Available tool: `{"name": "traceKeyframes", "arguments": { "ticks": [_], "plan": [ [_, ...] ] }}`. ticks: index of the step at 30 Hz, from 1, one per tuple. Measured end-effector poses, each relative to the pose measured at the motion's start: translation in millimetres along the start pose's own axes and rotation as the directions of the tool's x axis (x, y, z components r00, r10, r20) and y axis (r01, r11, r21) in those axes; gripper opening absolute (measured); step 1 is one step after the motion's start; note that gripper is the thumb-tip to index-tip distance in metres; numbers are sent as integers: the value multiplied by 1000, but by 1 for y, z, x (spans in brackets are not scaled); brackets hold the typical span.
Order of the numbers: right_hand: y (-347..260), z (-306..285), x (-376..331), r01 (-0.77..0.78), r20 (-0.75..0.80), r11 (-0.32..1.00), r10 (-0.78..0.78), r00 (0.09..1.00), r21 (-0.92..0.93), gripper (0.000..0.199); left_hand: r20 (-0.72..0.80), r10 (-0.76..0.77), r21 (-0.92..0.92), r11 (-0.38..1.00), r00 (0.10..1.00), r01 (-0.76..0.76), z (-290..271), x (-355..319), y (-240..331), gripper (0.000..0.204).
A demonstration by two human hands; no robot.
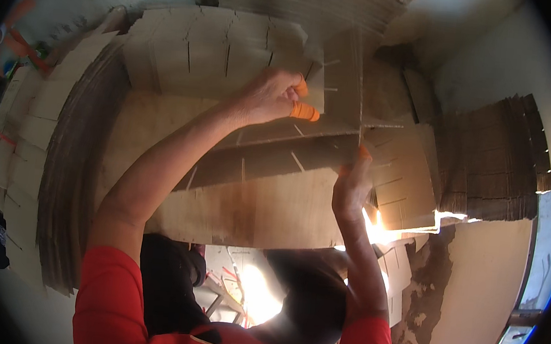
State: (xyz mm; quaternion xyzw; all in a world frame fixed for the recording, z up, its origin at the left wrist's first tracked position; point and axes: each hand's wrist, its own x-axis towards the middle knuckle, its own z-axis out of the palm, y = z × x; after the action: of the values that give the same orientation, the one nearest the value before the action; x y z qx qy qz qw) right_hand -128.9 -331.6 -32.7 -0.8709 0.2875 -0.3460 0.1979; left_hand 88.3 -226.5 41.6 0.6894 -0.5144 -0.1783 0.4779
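Observation:
My left hand (pixel 272 95), with orange covers on its fingertips, pinches the upper part of a slotted brown cardboard strip (pixel 276 162) that lies across a bare board. My right hand (pixel 351 188), also with an orange fingertip cover, holds the strip's right end where an upright slotted cardboard piece (pixel 344 80) crosses it. Both arms come from red sleeves at the bottom. A flat stack of slotted cardboard pieces (pixel 214 52) lies just beyond my left hand.
Tall stacks of cut cardboard curve along the left (pixel 70 160) and stand at the right (pixel 492 161). More slotted pieces lie at centre right (pixel 406 177). A pale wall rises behind, and bright light shows below the board.

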Motion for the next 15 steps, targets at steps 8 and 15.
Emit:
{"name": "traceKeyframes", "arguments": {
  "ticks": [8, 15],
  "plan": [
    [-2, 0, 0, 181, -90, 983, -179, 980, 14, 48, -41, 74, 817, 576, 996, -9, -10, 62, -81, 51],
    [-8, -4, -4, 245, -78, 969, -247, 966, -33, 40, -141, 291, 862, 506, 946, -27, 8, 65, -119, 29]
  ]
}}
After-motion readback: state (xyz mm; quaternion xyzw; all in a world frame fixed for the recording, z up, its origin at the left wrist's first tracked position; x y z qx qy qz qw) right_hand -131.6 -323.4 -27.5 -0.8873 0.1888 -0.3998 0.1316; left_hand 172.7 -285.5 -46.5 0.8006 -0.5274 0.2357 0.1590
